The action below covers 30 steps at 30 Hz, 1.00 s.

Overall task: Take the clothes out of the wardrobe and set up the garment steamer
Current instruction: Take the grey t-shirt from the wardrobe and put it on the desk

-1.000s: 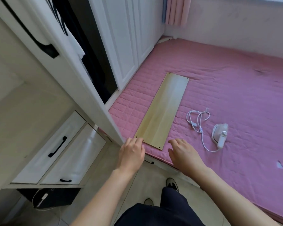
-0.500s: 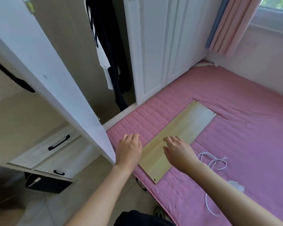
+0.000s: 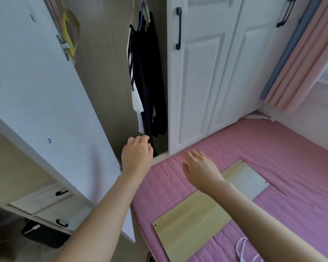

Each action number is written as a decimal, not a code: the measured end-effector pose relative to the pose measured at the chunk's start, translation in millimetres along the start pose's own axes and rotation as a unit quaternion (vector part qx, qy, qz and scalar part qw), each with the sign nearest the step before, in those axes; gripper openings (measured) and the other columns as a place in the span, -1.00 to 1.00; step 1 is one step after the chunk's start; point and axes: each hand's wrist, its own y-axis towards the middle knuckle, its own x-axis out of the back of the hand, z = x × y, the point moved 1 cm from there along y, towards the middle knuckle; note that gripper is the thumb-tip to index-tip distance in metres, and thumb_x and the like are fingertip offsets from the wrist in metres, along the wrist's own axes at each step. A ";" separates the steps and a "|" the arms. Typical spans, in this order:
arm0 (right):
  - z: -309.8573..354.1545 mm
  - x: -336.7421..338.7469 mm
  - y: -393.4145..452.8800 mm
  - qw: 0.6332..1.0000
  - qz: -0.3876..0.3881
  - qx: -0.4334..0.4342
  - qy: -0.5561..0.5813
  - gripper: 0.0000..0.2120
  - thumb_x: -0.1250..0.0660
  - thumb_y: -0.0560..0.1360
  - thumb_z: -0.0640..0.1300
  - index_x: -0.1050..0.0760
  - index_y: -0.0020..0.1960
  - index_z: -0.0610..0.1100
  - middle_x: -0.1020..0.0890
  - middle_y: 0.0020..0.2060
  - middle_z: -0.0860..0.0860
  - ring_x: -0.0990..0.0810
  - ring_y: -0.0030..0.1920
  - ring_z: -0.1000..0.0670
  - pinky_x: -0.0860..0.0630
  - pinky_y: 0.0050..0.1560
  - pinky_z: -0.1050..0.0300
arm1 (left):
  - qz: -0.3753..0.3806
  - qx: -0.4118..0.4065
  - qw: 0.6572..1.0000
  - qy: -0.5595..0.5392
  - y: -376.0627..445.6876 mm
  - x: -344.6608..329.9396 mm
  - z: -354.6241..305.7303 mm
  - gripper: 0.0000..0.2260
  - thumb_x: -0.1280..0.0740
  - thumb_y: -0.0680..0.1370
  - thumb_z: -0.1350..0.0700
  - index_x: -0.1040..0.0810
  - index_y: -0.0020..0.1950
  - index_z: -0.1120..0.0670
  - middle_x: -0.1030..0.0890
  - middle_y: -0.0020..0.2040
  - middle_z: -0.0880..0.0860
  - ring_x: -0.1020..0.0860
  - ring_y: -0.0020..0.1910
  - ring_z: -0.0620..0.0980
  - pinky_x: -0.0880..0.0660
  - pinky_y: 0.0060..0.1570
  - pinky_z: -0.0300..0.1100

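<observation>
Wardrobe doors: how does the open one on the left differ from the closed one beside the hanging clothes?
The open door swings out toward the camera, showing its plain inner face with a metal hinge; the closed door sits flush, showing a raised panel. The closed door carries a black handle; no handle shows on the open door. Both are white.

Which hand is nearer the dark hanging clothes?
Left. The left hand reaches the dark clothes' lower hem; the right hand hovers over the pink mattress, further right.
</observation>
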 end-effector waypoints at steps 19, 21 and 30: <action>20.5 125.1 266.3 0.987 -0.121 0.100 0.024 -0.76 -0.09 0.62 -0.08 -0.43 0.18 -0.16 -0.58 -0.03 -0.04 -0.52 0.00 -0.03 -0.55 -0.05 0.11 | -0.166 0.045 0.984 0.041 268.5 60.2 12.6 -0.83 -0.16 0.59 0.15 -0.53 0.02 0.14 -0.61 -0.07 0.06 -0.49 -0.06 0.10 -0.39 -0.15 -0.05; 21.3 127.7 289.1 0.988 -0.118 0.102 0.019 -0.75 -0.09 0.62 -0.07 -0.43 0.17 -0.16 -0.57 -0.04 -0.04 -0.52 -0.01 -0.03 -0.53 -0.11 0.12 | -0.166 0.041 0.984 0.048 292.0 64.9 15.9 -0.83 -0.15 0.60 0.14 -0.52 0.02 0.14 -0.61 -0.06 0.07 -0.48 -0.05 0.10 -0.39 -0.15 -0.07; 26.5 124.7 389.0 0.984 -0.096 0.045 0.146 -0.83 -0.14 0.59 -0.09 -0.42 -0.01 -0.19 -0.54 -0.23 -0.05 -0.53 -0.23 -0.04 -0.58 -0.17 -0.03 | -0.130 0.113 0.985 0.012 369.4 59.6 37.6 -0.78 -0.22 0.60 0.01 -0.50 0.11 0.13 -0.61 0.01 0.10 -0.50 0.04 0.13 -0.38 -0.20 -0.08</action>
